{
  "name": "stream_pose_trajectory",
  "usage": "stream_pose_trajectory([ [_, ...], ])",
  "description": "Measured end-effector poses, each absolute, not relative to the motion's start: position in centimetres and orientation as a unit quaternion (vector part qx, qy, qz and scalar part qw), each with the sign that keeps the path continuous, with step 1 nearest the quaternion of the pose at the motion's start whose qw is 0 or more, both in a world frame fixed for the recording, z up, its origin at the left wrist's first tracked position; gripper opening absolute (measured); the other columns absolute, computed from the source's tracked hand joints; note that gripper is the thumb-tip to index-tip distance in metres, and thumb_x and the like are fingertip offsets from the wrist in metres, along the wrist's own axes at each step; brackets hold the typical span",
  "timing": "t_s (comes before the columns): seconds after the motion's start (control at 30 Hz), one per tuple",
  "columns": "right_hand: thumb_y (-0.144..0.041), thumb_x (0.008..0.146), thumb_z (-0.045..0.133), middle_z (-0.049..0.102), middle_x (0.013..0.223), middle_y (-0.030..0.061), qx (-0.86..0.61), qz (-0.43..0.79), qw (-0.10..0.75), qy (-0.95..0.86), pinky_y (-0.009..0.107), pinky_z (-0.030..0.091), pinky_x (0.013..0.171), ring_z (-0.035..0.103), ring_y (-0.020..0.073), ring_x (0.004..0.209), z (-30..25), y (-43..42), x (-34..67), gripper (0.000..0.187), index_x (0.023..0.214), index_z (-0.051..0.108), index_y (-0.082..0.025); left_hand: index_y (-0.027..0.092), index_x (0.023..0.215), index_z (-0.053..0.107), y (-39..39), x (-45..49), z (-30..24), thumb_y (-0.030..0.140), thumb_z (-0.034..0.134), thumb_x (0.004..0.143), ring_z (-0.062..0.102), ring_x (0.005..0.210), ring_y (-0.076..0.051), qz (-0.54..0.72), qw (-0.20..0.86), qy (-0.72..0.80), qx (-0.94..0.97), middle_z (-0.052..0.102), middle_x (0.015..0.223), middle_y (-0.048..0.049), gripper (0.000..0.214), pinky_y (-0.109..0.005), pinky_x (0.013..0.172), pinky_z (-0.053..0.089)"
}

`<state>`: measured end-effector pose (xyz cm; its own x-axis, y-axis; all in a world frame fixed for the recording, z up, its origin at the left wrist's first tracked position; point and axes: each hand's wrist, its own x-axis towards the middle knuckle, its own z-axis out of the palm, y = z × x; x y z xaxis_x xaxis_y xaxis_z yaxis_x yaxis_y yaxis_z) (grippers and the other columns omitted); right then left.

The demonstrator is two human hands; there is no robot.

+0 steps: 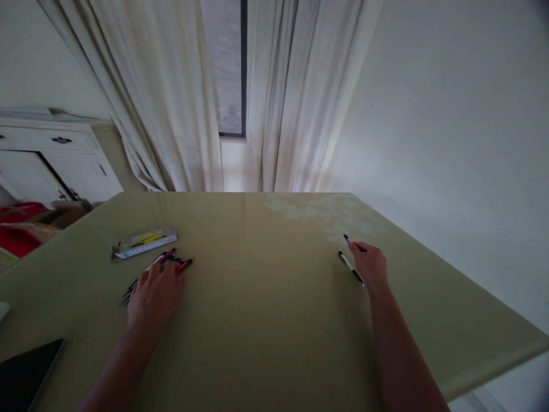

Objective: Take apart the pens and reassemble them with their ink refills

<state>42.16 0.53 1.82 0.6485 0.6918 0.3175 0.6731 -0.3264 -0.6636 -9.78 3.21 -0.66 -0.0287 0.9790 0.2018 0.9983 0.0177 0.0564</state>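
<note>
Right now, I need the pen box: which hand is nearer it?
Left. The left hand lies on loose pens beside the pen box; the right hand is far across the table.

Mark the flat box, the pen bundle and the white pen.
flat box (146, 241), head view, middle of its top face.
pen bundle (182, 264), head view, its exposed red-tipped ends.
white pen (349, 266), head view, middle of its barrel.

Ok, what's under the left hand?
A loose bunch of thin red, blue and black pens on the olive-green table. The left hand covers their middles, so their number is hidden.
</note>
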Motion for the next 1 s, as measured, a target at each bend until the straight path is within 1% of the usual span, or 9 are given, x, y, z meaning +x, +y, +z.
stream_pose_trajectory([
  [0.2, -0.046, 0.076, 0.068, 0.079, 0.083, 0.0146, -0.866, 0.038, 0.276, -0.416, 0.035, 0.047, 0.063, 0.073, 0.033, 0.08, 0.2, 0.0, 44.2, 0.036, 0.089, 0.085, -0.017, 0.016, 0.108, 0.067, 3.4, -9.9, -0.9, 0.027, 0.043, 0.102, 0.064, 0.108, -0.038, -0.075, 0.064, -0.715, -0.692, 0.067, 0.121, -0.0184, 0.027, -0.047, 0.087, 0.052],
  [0.37, -0.042, 0.076, 0.068, 0.078, 0.083, 0.0139, -0.869, 0.041, 0.264, -0.417, 0.036, 0.047, 0.064, 0.073, 0.0323, 0.079, -0.1, 0.0, 44.7, 0.03, 0.085, 0.084, -0.018, 0.019, 0.108, 0.065, 3.2, -9.0, -0.3, 0.031, 0.04, 0.104, 0.064, 0.111, -0.04, -0.096, 0.033, -0.708, -0.699, 0.069, 0.117, -0.0181, 0.028, -0.05, 0.086, 0.051],
  [0.47, -0.039, 0.077, 0.065, 0.078, 0.086, 0.016, -0.869, 0.039, 0.265, -0.416, 0.037, 0.048, 0.065, 0.072, 0.0328, 0.078, 0.5, 0.1, 45.1, 0.027, 0.081, 0.082, -0.018, 0.02, 0.11, 0.062, 3.3, -7.8, -0.1, 0.03, 0.034, 0.106, 0.069, 0.101, -0.034, -0.156, -0.04, -0.668, -0.726, 0.071, 0.11, -0.0146, 0.03, -0.045, 0.084, 0.051],
  [0.53, -0.039, 0.079, 0.063, 0.078, 0.09, 0.0178, -0.863, 0.021, 0.287, -0.416, 0.039, 0.049, 0.069, 0.072, 0.0329, 0.081, 1.0, 0.4, 44.6, 0.028, 0.083, 0.081, -0.017, 0.021, 0.114, 0.061, 3.2, -6.7, -0.1, 0.034, 0.033, 0.107, 0.071, 0.096, -0.03, -0.22, -0.092, -0.636, -0.734, 0.071, 0.111, -0.0121, 0.031, -0.04, 0.081, 0.052],
  [0.63, -0.047, 0.086, 0.058, 0.077, 0.088, 0.0166, -0.801, 0.014, 0.388, -0.455, 0.038, 0.05, 0.073, 0.069, 0.0301, 0.082, 1.9, 1.1, 41.0, 0.037, 0.09, 0.078, -0.016, 0.025, 0.116, 0.064, 2.4, -4.5, -0.2, 0.041, 0.038, 0.107, 0.071, 0.1, -0.025, -0.31, -0.156, -0.552, -0.759, 0.072, 0.113, -0.0079, 0.032, -0.036, 0.086, 0.053],
  [0.73, -0.062, 0.093, 0.05, 0.073, 0.081, 0.0115, -0.652, 0.165, 0.476, -0.566, 0.033, 0.05, 0.068, 0.066, 0.0237, 0.073, 2.2, 1.1, 33.9, 0.052, 0.095, 0.076, -0.017, 0.027, 0.112, 0.068, 1.0, -2.1, -0.4, 0.042, 0.043, 0.106, 0.071, 0.095, -0.022, -0.335, -0.201, -0.484, -0.783, 0.072, 0.109, -0.0048, 0.029, -0.031, 0.083, 0.053],
  [0.8, -0.061, 0.096, 0.054, 0.073, 0.085, 0.0085, -0.536, 0.3, 0.443, -0.653, 0.03, 0.049, 0.066, 0.064, 0.02, 0.072, 2.0, 0.4, 28.8, 0.05, 0.112, 0.074, -0.018, 0.028, 0.107, 0.07, 0.0, -0.7, -0.6, 0.04, 0.045, 0.106, 0.071, 0.091, -0.021, -0.32, -0.225, -0.442, -0.807, 0.072, 0.102, -0.0035, 0.028, -0.03, 0.081, 0.053],
  [0.87, -0.055, 0.094, 0.066, 0.075, 0.088, 0.0064, -0.469, 0.363, 0.358, -0.721, 0.027, 0.047, 0.065, 0.065, 0.0192, 0.075, 1.7, -0.7, 25.1, 0.043, 0.119, 0.075, -0.021, 0.027, 0.101, 0.071, -0.7, 0.2, -0.9, 0.038, 0.05, 0.104, 0.069, 0.085, -0.02, -0.319, -0.232, -0.41, -0.822, 0.071, 0.094, -0.0025, 0.024, -0.029, 0.078, 0.053],
  [1.0, -0.046, 0.099, 0.064, 0.076, 0.083, 0.0051, -0.447, 0.349, 0.294, -0.769, 0.027, 0.044, 0.068, 0.065, 0.0174, 0.073, 1.2, -1.7, 23.2, 0.031, 0.096, 0.081, -0.021, 0.026, 0.1, 0.071, -0.9, 0.3, -1.2, 0.035, 0.059, 0.1, 0.068, 0.084, -0.02, -0.317, -0.247, -0.395, -0.826, 0.07, 0.092, -0.0018, 0.015, -0.029, 0.076, 0.052],
])
